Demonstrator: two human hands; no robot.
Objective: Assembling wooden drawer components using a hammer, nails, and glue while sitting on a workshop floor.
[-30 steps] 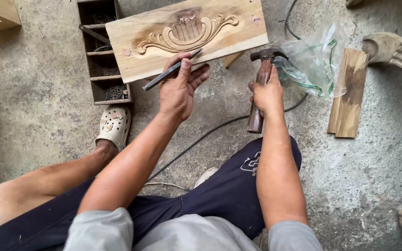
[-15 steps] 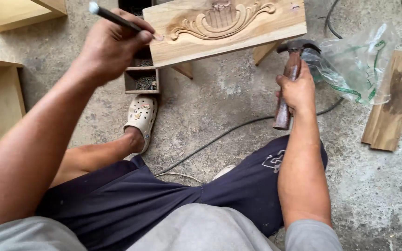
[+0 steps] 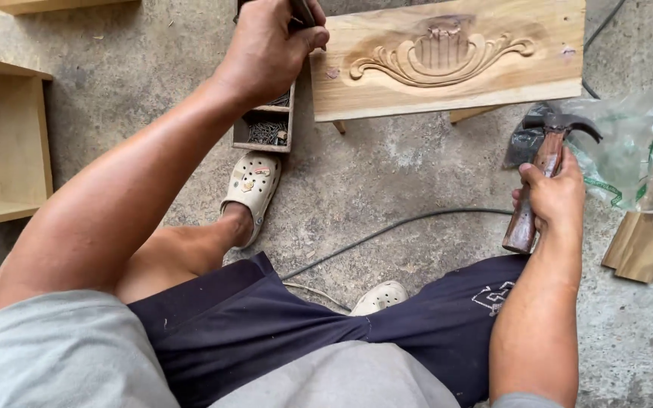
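My left hand (image 3: 270,47) is closed around a dark metal chisel (image 3: 301,10), held above a small compartmented wooden box (image 3: 264,130) of nails. My right hand (image 3: 555,195) grips the wooden handle of a claw hammer (image 3: 544,162), head up, over the concrete floor. A wooden board (image 3: 447,57) with a carved scroll ornament stands in front of me, just right of the left hand. Most of the chisel is hidden by my fingers and the frame's top edge.
A black cable (image 3: 394,227) runs across the floor. A clear plastic bag (image 3: 629,147) and wooden offcuts (image 3: 648,238) lie at the right. A light wooden box frame (image 3: 5,143) sits at the left. My feet wear pale clogs (image 3: 251,189).
My left hand has carried the chisel away from the board's front to the left, over the nail box. The view has shifted; the right hand keeps hold of the hammer.
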